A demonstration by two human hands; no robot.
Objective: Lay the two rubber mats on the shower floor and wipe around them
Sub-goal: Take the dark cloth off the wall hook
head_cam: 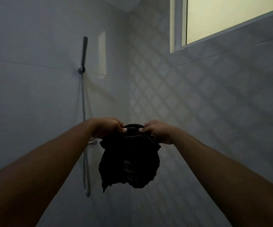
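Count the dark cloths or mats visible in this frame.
1: a dark cloth hanging mid-frame, pinched at its top by the left hand and right hand. Floor is out of view, so mats may be hidden.

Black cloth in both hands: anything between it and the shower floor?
Cannot tell: the floor is out of frame. The black cloth hangs from the left hand and right hand, with only wall behind it.

I see both forearms bare to the frame's lower edge, no sleeves showing, and neither my left hand (105,128) nor my right hand (158,131) wears a glove.
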